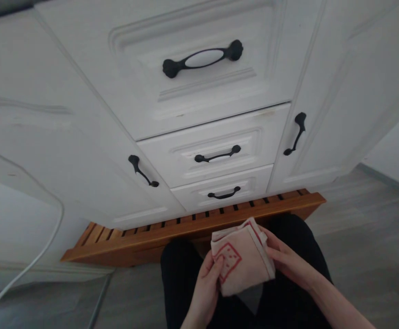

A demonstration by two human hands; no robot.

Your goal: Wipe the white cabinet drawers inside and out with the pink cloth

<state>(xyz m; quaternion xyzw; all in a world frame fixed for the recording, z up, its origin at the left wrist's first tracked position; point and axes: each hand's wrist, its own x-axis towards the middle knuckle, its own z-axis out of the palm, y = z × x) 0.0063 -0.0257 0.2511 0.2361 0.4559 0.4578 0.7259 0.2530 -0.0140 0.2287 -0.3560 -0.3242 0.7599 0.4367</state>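
Head view: folded cloth (249, 267) lies between left grip (207, 284) and right grip (284, 257), both clamped on it.

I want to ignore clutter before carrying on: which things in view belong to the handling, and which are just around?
In the handling:
cloth, folded, held in both hands
left hand, thumb on its red pattern
right hand, at its other side

Just around, touched by neither hand:
drawers, shut
cabinet doors
slatted wood
white cord
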